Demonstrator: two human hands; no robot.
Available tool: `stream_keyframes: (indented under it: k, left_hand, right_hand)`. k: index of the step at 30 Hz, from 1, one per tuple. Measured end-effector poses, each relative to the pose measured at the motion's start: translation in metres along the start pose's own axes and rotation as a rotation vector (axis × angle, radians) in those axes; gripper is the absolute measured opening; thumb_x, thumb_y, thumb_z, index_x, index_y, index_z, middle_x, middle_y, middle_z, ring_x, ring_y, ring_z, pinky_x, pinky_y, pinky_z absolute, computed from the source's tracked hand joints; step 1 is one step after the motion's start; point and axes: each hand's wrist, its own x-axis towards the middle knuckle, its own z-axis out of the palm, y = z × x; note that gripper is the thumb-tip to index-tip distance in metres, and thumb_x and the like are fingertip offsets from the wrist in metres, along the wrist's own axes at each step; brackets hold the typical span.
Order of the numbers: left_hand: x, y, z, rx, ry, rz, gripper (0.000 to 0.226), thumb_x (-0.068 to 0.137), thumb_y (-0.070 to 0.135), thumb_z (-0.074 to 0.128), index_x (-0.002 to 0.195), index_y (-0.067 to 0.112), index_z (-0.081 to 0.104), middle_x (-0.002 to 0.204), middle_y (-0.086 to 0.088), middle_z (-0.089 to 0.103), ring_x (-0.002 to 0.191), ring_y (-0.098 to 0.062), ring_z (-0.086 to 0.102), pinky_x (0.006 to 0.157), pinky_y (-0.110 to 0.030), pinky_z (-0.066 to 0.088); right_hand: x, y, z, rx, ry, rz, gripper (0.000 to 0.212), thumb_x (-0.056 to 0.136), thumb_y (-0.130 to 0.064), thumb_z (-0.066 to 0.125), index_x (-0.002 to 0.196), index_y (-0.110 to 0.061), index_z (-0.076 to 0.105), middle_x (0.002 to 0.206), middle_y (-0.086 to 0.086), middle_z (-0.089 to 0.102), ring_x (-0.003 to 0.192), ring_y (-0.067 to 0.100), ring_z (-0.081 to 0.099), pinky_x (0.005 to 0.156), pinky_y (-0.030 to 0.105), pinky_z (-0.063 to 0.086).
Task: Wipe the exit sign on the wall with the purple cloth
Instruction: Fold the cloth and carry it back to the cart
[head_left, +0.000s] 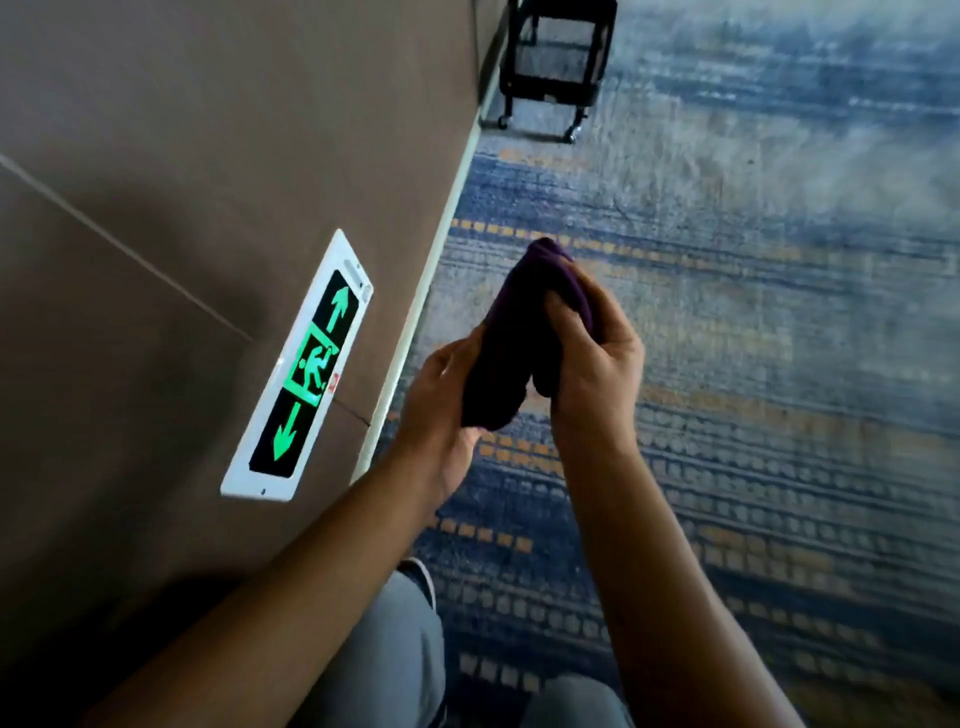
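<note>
One purple cloth, bunched into a thick fold, sits between the two hands out over the carpet, clear of the wall. The left hand cups it from below and from the wall side, fingers closed on its lower edge; the right hand clasps the other side, thumb and fingers pressed into the fabric, so both hands grip the same cloth. The upper tip of the cloth pokes out above the right hand. One exit sign is mounted low on the wall, to the left of the hands and apart from them, near the pale skirting strip; nothing touches it. Its white frame holds a dark panel with two green arrows pointing opposite ways and one green running-figure symbol between them. One black wheeled cart stands well beyond the hands by the wall. Two grey-trousered knees show at the bottom edge.
</note>
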Motion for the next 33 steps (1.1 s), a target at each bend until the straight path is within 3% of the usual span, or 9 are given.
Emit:
stream_keyframes:
  k: [3,8,14,18,22,24,27,30,33]
  left_hand:
    - [-0.050,0.032,0.031,-0.034,-0.061,-0.012,0.030,0.101,0.018,0.060,0.129,0.007,0.060,0.114,-0.017,0.071,0.097,-0.030,0.069,0.086,-0.047,0.054]
    - [-0.143,0.112,0.082,0.296,-0.185,0.215,0.035,0.085,0.011,0.078,0.113,0.029,0.067,0.097,0.004,0.075,0.091,-0.015,0.072,0.075,-0.033,0.062]
    - [-0.265,0.186,0.150,0.618,-0.431,0.346,0.054,0.082,0.024,0.081,0.128,0.046,0.062,0.096,0.000,0.070,0.090,-0.013,0.070,0.080,-0.031,0.059]
    - [-0.328,0.227,0.193,0.662,-0.663,0.340,0.077,0.083,0.024,0.081,0.147,0.050,0.046,0.099,0.008,0.071,0.091,-0.008,0.071,0.079,-0.021,0.057]
    - [-0.366,0.255,0.224,0.734,-0.750,0.356,0.085,0.080,0.032,0.083,0.148,0.057,0.039,0.109,0.000,0.071,0.097,-0.015,0.075,0.083,-0.026,0.060]
    - [-0.367,0.260,0.226,0.793,-0.723,0.391,0.085,0.079,0.038,0.083,0.147,0.059,0.038,0.104,-0.002,0.069,0.092,-0.016,0.075,0.082,-0.027,0.061]
    - [-0.358,0.271,0.224,0.802,-0.668,0.453,0.084,0.079,0.040,0.084,0.147,0.058,0.039,0.098,0.004,0.072,0.088,-0.014,0.075,0.076,-0.021,0.059]
    - [-0.330,0.295,0.237,0.729,-0.605,0.508,0.080,0.078,0.037,0.084,0.144,0.057,0.044,0.099,-0.001,0.073,0.090,-0.013,0.075,0.078,-0.025,0.060]
    - [-0.293,0.324,0.265,0.741,-0.609,0.584,0.073,0.081,0.035,0.082,0.142,0.055,0.048,0.095,0.004,0.070,0.087,-0.011,0.073,0.077,-0.024,0.060]
  right_hand:
    - [-0.024,-0.056,-0.028,0.003,0.018,0.079,0.032,0.085,-0.003,0.065,0.096,-0.028,0.082,0.098,-0.003,0.080,0.093,0.012,0.073,0.085,0.029,0.060]
    - [-0.065,-0.156,-0.079,-0.073,0.088,0.299,0.027,0.073,-0.011,0.061,0.079,-0.026,0.082,0.079,-0.006,0.077,0.077,0.007,0.069,0.076,0.025,0.052]
    - [-0.119,-0.297,-0.108,-0.111,0.122,0.449,0.038,0.078,-0.056,0.063,0.111,-0.044,0.078,0.117,-0.001,0.079,0.117,0.020,0.071,0.095,0.036,0.054]
    - [-0.143,-0.369,-0.110,-0.099,0.139,0.484,0.041,0.097,-0.055,0.059,0.135,-0.039,0.064,0.142,0.001,0.065,0.124,0.021,0.066,0.086,0.033,0.055]
    - [-0.172,-0.407,-0.093,0.149,0.024,0.627,0.041,0.099,-0.060,0.052,0.113,-0.030,0.078,0.121,0.010,0.077,0.106,0.032,0.075,0.076,0.047,0.062]
    - [-0.182,-0.406,-0.094,0.376,0.024,0.633,0.059,0.097,-0.071,0.045,0.124,-0.029,0.075,0.130,0.013,0.073,0.113,0.036,0.074,0.082,0.056,0.062]
    - [-0.171,-0.419,-0.099,0.517,0.116,0.542,0.068,0.090,-0.065,0.057,0.138,-0.017,0.064,0.136,0.017,0.070,0.121,0.034,0.070,0.092,0.047,0.061]
    - [-0.131,-0.451,-0.091,0.189,0.165,0.452,0.039,0.096,-0.036,0.067,0.134,-0.034,0.067,0.125,0.007,0.074,0.096,0.016,0.076,0.075,0.032,0.062]
    - [-0.086,-0.477,-0.079,-0.224,0.302,0.264,0.046,0.100,-0.024,0.065,0.138,-0.048,0.059,0.142,0.001,0.062,0.122,0.014,0.064,0.104,0.044,0.052]
